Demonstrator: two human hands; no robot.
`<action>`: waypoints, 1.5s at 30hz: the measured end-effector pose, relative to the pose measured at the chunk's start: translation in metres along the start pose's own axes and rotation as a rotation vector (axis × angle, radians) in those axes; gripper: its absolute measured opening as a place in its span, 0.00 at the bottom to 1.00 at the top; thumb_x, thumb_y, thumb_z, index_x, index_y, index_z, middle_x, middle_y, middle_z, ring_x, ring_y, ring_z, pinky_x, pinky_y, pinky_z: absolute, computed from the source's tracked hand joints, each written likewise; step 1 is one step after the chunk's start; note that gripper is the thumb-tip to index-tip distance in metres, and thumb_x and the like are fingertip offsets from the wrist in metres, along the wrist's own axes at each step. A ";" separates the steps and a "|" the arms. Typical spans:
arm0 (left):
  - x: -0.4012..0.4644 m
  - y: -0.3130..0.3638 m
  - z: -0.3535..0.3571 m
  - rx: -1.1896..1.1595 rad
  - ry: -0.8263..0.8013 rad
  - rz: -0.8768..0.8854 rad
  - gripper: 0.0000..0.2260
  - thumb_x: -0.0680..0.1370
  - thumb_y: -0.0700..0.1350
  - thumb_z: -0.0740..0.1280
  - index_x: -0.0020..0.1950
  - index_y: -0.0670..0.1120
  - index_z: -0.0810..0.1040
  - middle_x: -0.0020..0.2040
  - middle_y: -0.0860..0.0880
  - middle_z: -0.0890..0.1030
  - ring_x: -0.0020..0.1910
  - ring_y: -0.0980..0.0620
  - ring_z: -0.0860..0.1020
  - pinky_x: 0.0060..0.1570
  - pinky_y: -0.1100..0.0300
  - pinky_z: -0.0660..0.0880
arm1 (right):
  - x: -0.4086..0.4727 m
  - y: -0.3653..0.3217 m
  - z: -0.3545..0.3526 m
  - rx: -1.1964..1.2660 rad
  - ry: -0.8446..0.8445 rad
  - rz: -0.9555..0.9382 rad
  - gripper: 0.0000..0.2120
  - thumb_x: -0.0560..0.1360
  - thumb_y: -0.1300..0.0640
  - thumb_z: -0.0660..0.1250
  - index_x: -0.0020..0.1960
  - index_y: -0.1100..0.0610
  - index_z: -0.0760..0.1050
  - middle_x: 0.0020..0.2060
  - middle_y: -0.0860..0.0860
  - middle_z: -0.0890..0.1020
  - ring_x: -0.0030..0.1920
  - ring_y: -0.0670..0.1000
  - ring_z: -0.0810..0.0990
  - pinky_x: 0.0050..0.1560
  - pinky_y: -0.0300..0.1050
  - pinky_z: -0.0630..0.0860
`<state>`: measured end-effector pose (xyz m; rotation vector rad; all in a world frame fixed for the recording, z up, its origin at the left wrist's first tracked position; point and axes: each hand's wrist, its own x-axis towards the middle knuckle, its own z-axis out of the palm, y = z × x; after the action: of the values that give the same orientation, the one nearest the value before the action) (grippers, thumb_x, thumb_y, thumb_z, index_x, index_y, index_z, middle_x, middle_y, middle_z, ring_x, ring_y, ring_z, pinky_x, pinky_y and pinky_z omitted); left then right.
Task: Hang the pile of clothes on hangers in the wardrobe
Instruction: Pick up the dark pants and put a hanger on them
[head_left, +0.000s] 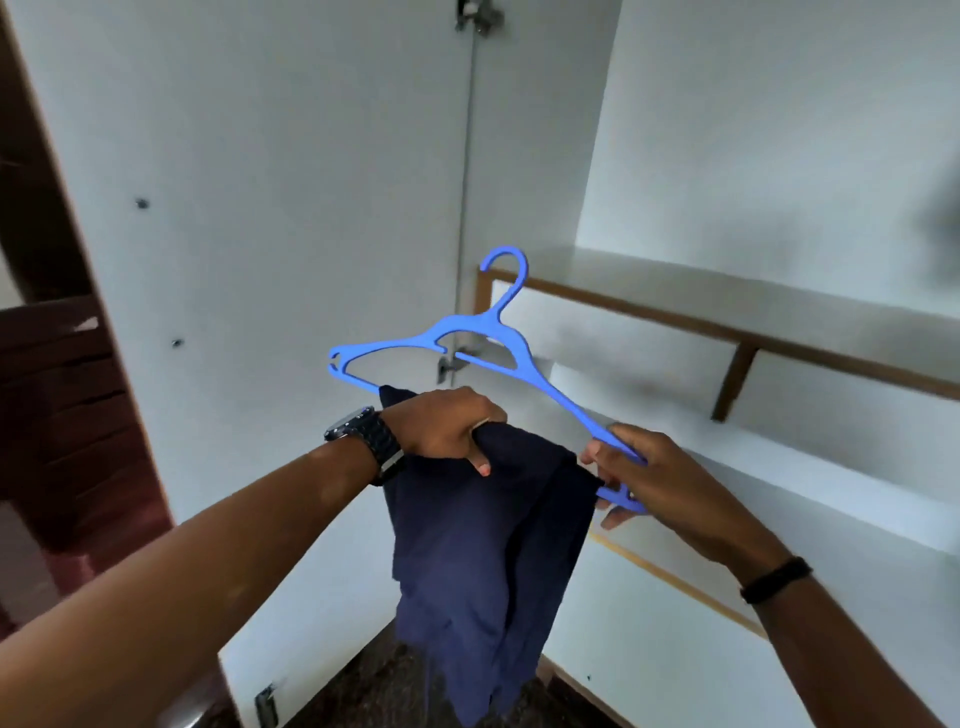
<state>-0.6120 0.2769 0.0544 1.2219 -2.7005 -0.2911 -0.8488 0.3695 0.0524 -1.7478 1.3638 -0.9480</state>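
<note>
Head view: two bare forearms reach toward an open white wardrobe.
Left hand: left hand (447, 428), black watch (368, 441) on its wrist, fingers curled round a bunched fold of the dark navy cloth garment (483, 561).
Right hand: right hand (641, 480), black band (776, 579) on its wrist, pinches one shoulder end of the blue plastic hanger (457, 338).
Garment: draped over the hanger's lower bar, hanging down between the hands above the dark floor.
Hanger: tilted, hook up, in front of the wardrobe opening.
Wardrobe: white door panel (270, 208) at left, metal hinge (480, 15) at top, wood-edged white shelf (727, 312) behind.
</note>
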 end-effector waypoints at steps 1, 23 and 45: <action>0.012 0.009 -0.021 0.000 -0.022 0.006 0.14 0.69 0.49 0.76 0.39 0.52 0.69 0.33 0.58 0.72 0.38 0.56 0.71 0.39 0.59 0.67 | 0.003 -0.016 -0.015 0.010 0.021 0.006 0.08 0.80 0.60 0.60 0.47 0.61 0.76 0.35 0.54 0.75 0.33 0.52 0.81 0.31 0.47 0.79; 0.280 0.299 -0.333 -0.163 0.880 0.498 0.23 0.82 0.47 0.56 0.76 0.42 0.58 0.75 0.43 0.61 0.73 0.45 0.61 0.71 0.50 0.62 | 0.015 -0.316 -0.385 -0.370 1.142 -0.306 0.12 0.80 0.57 0.62 0.45 0.67 0.73 0.33 0.57 0.76 0.25 0.55 0.82 0.24 0.40 0.76; 0.597 0.451 -0.427 -0.349 0.732 0.724 0.37 0.77 0.54 0.61 0.78 0.52 0.41 0.78 0.47 0.53 0.75 0.44 0.57 0.70 0.42 0.61 | 0.166 -0.393 -0.711 -0.672 1.543 -0.318 0.12 0.80 0.60 0.58 0.38 0.60 0.65 0.52 0.62 0.76 0.20 0.52 0.78 0.15 0.34 0.65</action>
<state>-1.2306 0.0709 0.6174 0.1439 -2.1166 -0.1533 -1.2640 0.2125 0.7526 -1.5799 2.5515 -2.5162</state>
